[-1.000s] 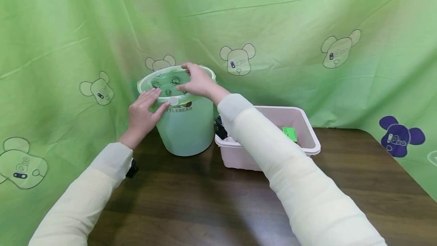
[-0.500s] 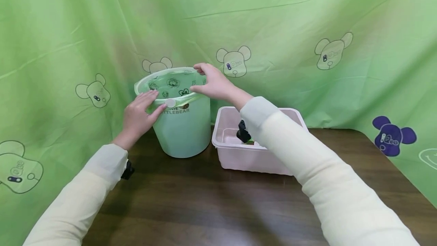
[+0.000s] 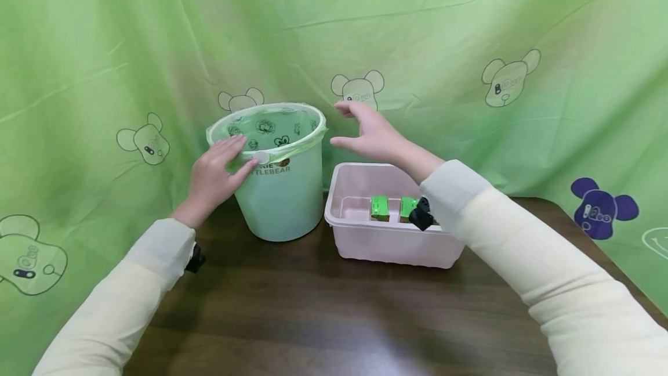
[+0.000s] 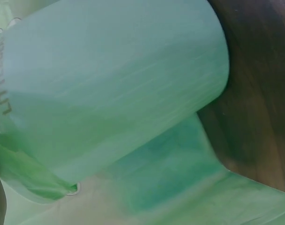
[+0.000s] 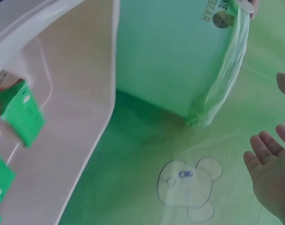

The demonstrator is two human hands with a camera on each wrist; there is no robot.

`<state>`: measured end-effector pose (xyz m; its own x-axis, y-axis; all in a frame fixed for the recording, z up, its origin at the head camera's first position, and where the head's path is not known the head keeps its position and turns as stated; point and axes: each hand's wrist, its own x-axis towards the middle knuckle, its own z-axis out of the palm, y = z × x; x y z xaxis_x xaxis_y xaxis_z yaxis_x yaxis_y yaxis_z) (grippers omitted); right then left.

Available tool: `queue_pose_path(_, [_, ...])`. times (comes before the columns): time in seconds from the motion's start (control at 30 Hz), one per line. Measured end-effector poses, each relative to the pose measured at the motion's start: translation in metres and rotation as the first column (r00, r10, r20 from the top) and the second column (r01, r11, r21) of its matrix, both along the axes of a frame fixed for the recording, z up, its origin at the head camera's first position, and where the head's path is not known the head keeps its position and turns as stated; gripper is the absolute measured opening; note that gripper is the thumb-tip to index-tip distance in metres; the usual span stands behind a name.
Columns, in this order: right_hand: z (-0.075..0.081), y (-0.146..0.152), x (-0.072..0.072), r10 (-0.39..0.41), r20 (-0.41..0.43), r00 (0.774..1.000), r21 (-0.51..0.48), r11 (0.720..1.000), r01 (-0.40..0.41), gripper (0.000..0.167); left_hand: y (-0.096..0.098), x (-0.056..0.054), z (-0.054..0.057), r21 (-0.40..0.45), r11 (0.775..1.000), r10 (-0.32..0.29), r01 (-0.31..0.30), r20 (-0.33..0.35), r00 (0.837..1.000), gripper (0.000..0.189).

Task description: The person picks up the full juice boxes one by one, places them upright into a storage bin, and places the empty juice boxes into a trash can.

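A mint-green trash bin (image 3: 282,208) stands on the table, lined with a thin green printed trash bag (image 3: 313,138) folded over its rim. My left hand (image 3: 214,172) rests at the front left of that rim, fingers extended over the edge and thumb against the outside near a round white tab (image 3: 261,157). My right hand (image 3: 377,135) is in the air right of the bin, apart from it, thumb and fingers spread with nothing between them. In the right wrist view its fingers (image 5: 264,152) are bare; the left wrist view mostly shows the bin's side (image 4: 114,89).
Right of the bin stands a pale pink plastic tub (image 3: 386,242) with several small green-topped boxes (image 3: 380,206) inside; my right forearm hides part of it. A green bear-print curtain (image 3: 428,28) hangs behind the dark wooden table (image 3: 292,306).
My right hand has moved right, from over the bin's opening to beyond its rim. The green-topped boxes in the tub are uncovered. My left hand has stayed at the rim.
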<state>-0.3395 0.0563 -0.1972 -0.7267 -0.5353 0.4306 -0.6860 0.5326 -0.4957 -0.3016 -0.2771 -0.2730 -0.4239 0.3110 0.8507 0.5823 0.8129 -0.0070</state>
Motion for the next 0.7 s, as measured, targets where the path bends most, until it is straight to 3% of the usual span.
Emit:
queue_pose_path(0.47, [-0.011,0.066,0.015,-0.068,-0.046,0.997,0.037,0.997,0.07,0.073,0.043,0.009,0.037,0.017,0.995,-0.103,0.102,0.079,0.992,0.056])
queue_pose_path(0.7, [-0.016,0.085,0.027,-0.071,-0.101,0.992,0.079,0.994,0.079,0.075,0.073,0.009,0.047,0.013,0.987,-0.162,0.162,0.133,0.978,0.058])
